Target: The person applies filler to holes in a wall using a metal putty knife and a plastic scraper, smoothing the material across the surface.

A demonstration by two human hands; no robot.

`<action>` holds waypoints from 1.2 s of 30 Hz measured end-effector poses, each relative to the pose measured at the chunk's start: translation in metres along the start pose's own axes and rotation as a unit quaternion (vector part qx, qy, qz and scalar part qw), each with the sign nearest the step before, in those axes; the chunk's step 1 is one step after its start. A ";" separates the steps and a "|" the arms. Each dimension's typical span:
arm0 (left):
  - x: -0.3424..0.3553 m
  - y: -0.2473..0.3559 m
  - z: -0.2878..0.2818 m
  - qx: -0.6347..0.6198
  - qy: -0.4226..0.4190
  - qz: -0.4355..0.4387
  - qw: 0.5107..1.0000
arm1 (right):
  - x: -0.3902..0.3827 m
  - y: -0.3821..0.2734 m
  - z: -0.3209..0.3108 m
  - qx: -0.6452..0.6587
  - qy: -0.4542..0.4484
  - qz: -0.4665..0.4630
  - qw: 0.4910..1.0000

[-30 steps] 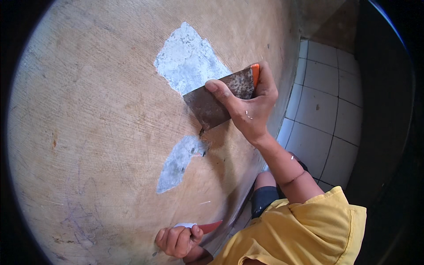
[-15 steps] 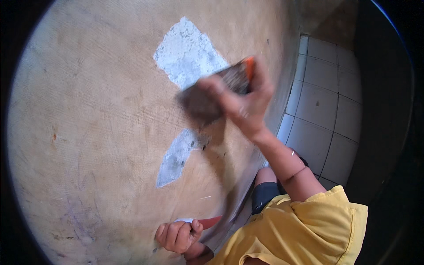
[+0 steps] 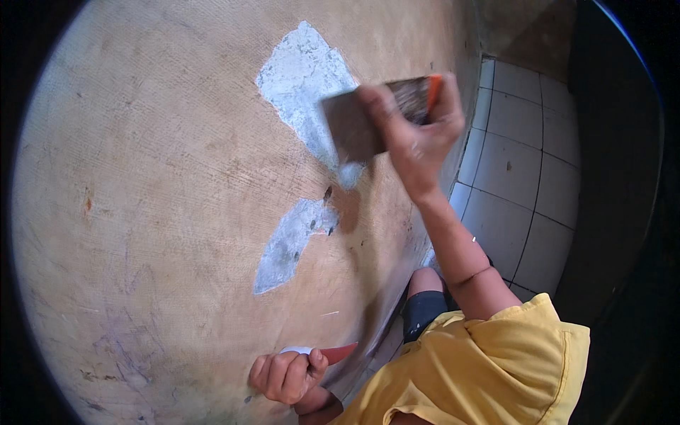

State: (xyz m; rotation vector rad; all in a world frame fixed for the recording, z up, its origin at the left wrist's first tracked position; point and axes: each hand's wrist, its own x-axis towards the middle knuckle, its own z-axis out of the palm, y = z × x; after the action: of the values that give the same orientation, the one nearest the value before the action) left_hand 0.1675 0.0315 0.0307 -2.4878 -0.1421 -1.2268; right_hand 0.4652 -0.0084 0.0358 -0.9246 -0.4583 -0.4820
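Note:
My right hand (image 3: 425,145) is closed round a flat, rectangular scraper (image 3: 350,127), thumb across its face. Its blade is grey-brown and smeared, with a bright orange strip at the edge by my fingers. The scraper overlaps the right side of the upper bare patch (image 3: 301,81), a whitish-grey area in the tan wall (image 3: 163,191); whether it touches the wall I cannot tell. Below lies a smaller grey patch (image 3: 287,248) with dark pits. At the bottom my left hand (image 3: 290,375) is clenched round a red, pointed object (image 3: 338,353) with a white part; its kind is hidden.
White floor tiles (image 3: 510,170) run along the wall's foot at the right. A dark upright surface (image 3: 616,191) stands beyond them. My yellow shirt (image 3: 482,368) and bent knee (image 3: 427,281) are close to the wall at the lower right.
My right hand and the scraper have moved up and to the right, uncovering the lower tip of the upper patch. My left hand has stayed in place.

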 end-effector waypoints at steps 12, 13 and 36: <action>0.003 0.001 0.003 -0.012 0.004 -0.003 1.000 | 0.000 0.011 -0.003 -0.077 0.012 -0.088 0.993; 0.002 0.001 0.003 -0.014 0.001 -0.002 1.000 | -0.001 0.014 -0.005 -0.085 0.007 -0.082 0.993; -0.009 -0.003 -0.003 0.001 0.002 0.006 1.000 | -0.030 0.005 0.001 -0.072 -0.071 -0.065 0.993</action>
State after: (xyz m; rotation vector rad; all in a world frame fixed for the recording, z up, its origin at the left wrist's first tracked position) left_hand 0.1595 0.0337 0.0262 -2.4811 -0.1262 -1.2262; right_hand 0.4441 0.0002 0.0165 -1.0769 -0.6218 -0.5761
